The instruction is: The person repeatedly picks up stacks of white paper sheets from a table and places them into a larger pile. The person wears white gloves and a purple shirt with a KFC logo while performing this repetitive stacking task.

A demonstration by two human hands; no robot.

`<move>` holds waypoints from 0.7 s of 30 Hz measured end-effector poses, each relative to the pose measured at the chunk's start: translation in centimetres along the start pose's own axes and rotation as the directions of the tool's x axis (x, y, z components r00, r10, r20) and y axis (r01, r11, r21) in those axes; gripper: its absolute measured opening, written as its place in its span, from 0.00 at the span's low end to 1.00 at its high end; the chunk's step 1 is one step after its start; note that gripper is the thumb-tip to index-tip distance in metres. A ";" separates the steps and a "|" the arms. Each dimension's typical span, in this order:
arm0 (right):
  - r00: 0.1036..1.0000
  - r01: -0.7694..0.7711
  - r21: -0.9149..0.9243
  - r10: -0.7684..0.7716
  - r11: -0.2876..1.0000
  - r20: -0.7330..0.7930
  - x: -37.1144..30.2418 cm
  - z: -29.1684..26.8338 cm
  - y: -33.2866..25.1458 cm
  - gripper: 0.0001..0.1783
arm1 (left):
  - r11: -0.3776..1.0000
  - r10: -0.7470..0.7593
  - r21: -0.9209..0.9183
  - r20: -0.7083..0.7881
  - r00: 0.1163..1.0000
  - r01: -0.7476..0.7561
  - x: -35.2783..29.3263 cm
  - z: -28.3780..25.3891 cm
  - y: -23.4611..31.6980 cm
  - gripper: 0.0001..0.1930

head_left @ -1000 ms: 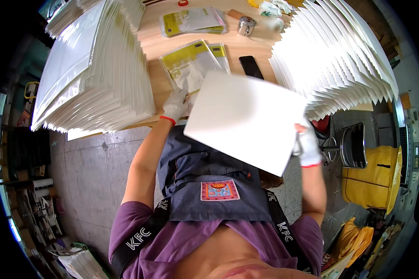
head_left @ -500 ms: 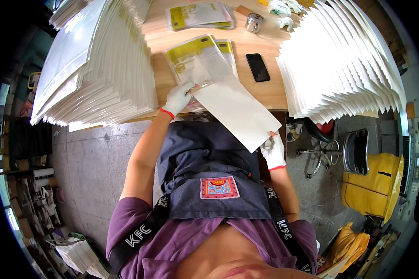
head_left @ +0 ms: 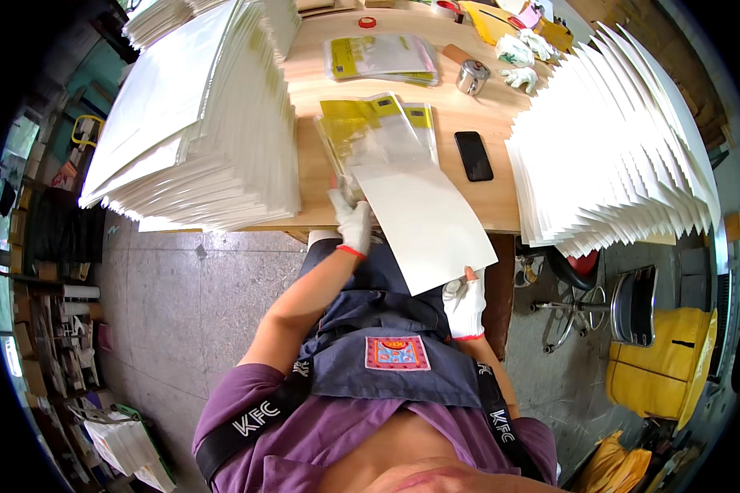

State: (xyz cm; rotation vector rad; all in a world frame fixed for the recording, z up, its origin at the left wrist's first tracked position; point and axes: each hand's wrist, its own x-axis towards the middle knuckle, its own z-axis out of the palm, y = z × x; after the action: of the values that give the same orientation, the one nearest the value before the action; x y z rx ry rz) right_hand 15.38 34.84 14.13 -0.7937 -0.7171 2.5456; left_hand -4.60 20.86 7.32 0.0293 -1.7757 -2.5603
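Observation:
White gloves with red cuffs cover both hands. My left hand (head_left: 352, 218) is closed on the near left edge of a clear plastic bag (head_left: 368, 135) with yellow-green print. In my right hand (head_left: 465, 306) is the near right corner of a blank white sheet (head_left: 423, 218), pinched under the bare thumb. The sheet slants from the table's front edge over my apron, and its far end meets the near end of the bag. Whether that end is inside the bag or on top, I cannot tell. Another printed bag (head_left: 422, 123) lies partly under the first.
Tall piles of filled bags (head_left: 214, 156) and white sheets (head_left: 608, 156) flank the wooden table (head_left: 477, 209). Farther back lie a phone (head_left: 474, 156), more printed bags (head_left: 382, 57), a metal cup (head_left: 473, 77) and loose gloves (head_left: 518, 78). A swivel chair (head_left: 633, 306) stands at right.
The sheet has turned so that it points more straight away from me. My left hand has come nearer and to the right, and the bag's near left edge is lifted. The view has shifted slightly.

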 end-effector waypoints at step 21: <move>0.843 -0.519 0.226 0.451 0.824 0.292 7.2 -1.7 9.0 0.21 | 0.713 -0.654 -0.167 0.190 0.732 0.680 -9.5 -2.4 -6.4 0.11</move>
State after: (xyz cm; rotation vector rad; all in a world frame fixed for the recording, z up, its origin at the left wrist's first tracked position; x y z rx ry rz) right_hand 9.10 31.77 4.83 -0.6496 -0.1784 3.1485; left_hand 4.87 21.15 0.54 0.6580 -1.7188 -3.3097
